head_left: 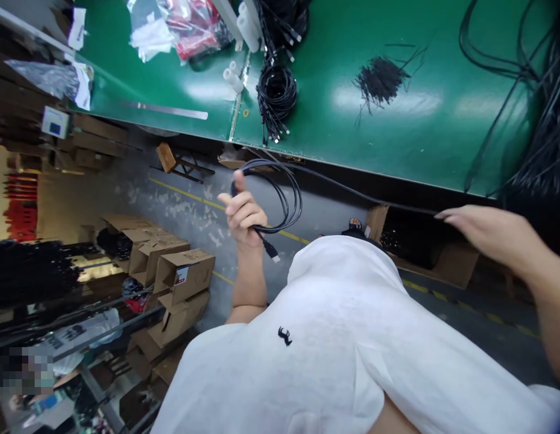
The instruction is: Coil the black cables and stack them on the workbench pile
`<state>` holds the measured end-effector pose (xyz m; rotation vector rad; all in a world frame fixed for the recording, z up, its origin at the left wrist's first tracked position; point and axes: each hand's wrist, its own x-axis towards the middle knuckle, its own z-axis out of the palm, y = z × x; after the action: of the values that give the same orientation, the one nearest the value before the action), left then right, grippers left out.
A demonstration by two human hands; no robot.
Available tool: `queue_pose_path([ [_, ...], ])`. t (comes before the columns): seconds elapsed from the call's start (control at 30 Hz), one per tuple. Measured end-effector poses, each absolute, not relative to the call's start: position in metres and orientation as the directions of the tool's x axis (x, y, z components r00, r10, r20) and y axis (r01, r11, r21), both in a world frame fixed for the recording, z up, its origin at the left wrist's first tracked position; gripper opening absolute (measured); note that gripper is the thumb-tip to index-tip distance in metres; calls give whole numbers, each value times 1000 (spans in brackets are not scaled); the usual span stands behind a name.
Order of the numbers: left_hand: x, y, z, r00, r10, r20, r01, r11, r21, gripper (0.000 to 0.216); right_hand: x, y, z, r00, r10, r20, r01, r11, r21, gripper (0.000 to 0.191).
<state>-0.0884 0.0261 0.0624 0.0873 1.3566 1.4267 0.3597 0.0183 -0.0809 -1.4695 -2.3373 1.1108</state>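
Observation:
My left hand is closed round a coiled black cable, held up below the edge of the green table. A plug end hangs under that hand. The cable's free length runs right along the table edge to my right hand. That hand's fingers are stretched out and the cable passes at their tips. My white shirt fills the lower middle.
On the table lie a bundled black cable coil, a heap of black ties, more black cables at the right, white tubes and plastic bags. Cardboard boxes stand on the floor at left.

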Motion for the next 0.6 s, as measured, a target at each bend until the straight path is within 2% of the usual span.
queue_pose_path([
  [0.03, -85, 26, 57, -364, 695, -620, -640, 297, 709, 23, 347, 19, -76, -607, 765, -214, 643, 316, -698, 50],
  [0.1, -72, 22, 42, -268, 636, -723, -638, 446, 628, 20, 318, 24, -53, -808, 579, -111, 405, 408, -818, 39],
  [0.17, -55, 15, 24, -104, 569, -815, -556, 647, 523, 17, 289, 36, -24, -900, 436, 29, 154, 379, -913, 33],
  [0.2, -46, 10, 17, -18, 548, -837, -495, 722, 483, 19, 277, 44, -12, -909, 411, 73, 84, 350, -933, 32],
  [0.3, -22, -5, 6, 242, 492, -836, -345, 849, 400, 34, 251, 72, -1, -897, 436, 73, 79, 321, -944, 34],
  [0.4, -5, -13, 8, 435, 440, -786, -283, 895, 345, 44, 239, 88, -13, -907, 418, 46, 102, 325, -940, 38],
  [0.6, 4, -19, 13, 616, 322, -719, -202, 947, 250, 43, 229, 91, -28, -903, 430, -1, 118, 244, -963, 36],
])
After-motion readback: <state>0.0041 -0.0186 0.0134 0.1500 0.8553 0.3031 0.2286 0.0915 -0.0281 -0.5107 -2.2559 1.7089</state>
